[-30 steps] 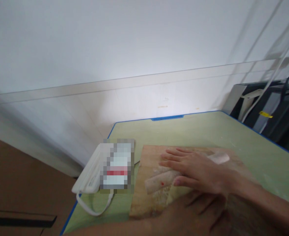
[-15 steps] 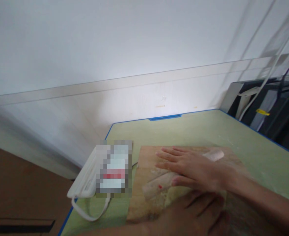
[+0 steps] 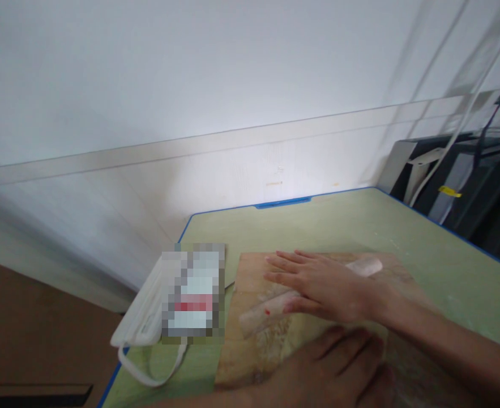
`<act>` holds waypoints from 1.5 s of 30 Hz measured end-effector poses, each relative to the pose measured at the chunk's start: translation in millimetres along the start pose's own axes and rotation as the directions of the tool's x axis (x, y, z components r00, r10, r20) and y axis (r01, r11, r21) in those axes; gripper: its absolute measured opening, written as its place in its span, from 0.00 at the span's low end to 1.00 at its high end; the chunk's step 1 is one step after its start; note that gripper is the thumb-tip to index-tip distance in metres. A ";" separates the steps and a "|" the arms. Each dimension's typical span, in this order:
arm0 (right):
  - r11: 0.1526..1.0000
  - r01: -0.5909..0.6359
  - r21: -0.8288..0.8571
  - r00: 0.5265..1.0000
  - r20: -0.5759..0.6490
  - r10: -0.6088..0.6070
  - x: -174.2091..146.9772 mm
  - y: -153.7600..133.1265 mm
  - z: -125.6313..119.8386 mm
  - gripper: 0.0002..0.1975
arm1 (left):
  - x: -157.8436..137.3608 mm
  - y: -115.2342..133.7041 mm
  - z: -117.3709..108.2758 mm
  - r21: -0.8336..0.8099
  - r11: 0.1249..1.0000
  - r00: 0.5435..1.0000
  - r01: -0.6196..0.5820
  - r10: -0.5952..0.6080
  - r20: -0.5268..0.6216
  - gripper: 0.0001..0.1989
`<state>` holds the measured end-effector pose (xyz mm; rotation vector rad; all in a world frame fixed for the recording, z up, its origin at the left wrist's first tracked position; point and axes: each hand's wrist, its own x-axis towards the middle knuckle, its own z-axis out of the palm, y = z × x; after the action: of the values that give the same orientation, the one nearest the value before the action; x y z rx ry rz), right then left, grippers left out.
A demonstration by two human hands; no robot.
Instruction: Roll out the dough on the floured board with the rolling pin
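Note:
My right hand (image 3: 324, 283) lies palm down across a pale wooden rolling pin (image 3: 266, 310), its fingers stretched out and spread to the left. The pin has a small red mark near its left end and slants over a wooden board (image 3: 250, 272) dusted with what looks like flour. Nearer to me, a flat sheet of pale yellow dough (image 3: 303, 331) lies on the board. My left hand (image 3: 330, 362) rests flat over the dough, palm down, fingers out to the right and slightly blurred. It hides much of the sheet.
The board lies on a green table (image 3: 317, 221) with a blue edge, against a white wall (image 3: 233, 175). On the left are a white pouch (image 3: 139, 306) with a strap and a blurred-out phone-like item (image 3: 194, 292). Dark panels and cables (image 3: 466, 175) stand at the right.
The rolling pin and my right hand have shifted slightly away from me and to the left. My left hand stays over the dough. The view has also moved a little.

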<state>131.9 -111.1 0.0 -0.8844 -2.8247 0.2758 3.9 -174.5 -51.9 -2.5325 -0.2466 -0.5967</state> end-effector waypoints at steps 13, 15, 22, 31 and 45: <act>1.000 -0.025 0.007 0.997 -0.074 0.026 5.1 -0.1 0.9 0.24 | 0.2 1.2 -1.2 0.000 1.000 1.000 0.011 -0.011 -0.015 0.13; 1.000 -0.029 0.002 0.997 -0.077 0.029 4.6 -1.1 1.2 0.24 | 0.3 1.5 -0.3 0.003 1.000 0.999 0.015 -0.015 -0.035 0.12; 0.997 -0.040 0.060 0.997 -0.064 0.044 14.1 5.8 -1.9 0.27 | -1.1 2.6 1.3 0.040 0.999 0.999 0.019 -0.017 -0.029 0.14; 1.000 -0.028 0.002 0.999 -0.022 0.028 4.1 -2.0 -0.2 0.27 | 1.0 0.0 -2.7 0.007 1.000 1.000 -0.012 0.012 0.012 0.14; 1.000 -0.016 0.016 0.998 -0.056 0.017 7.8 1.5 1.2 0.25 | -2.4 2.7 2.8 -0.033 0.999 1.000 0.004 -0.003 0.018 0.13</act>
<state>126.1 -105.5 -0.7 -0.8982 -2.7611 0.2695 3.6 -175.5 -56.4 -2.5706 -0.2496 -0.5847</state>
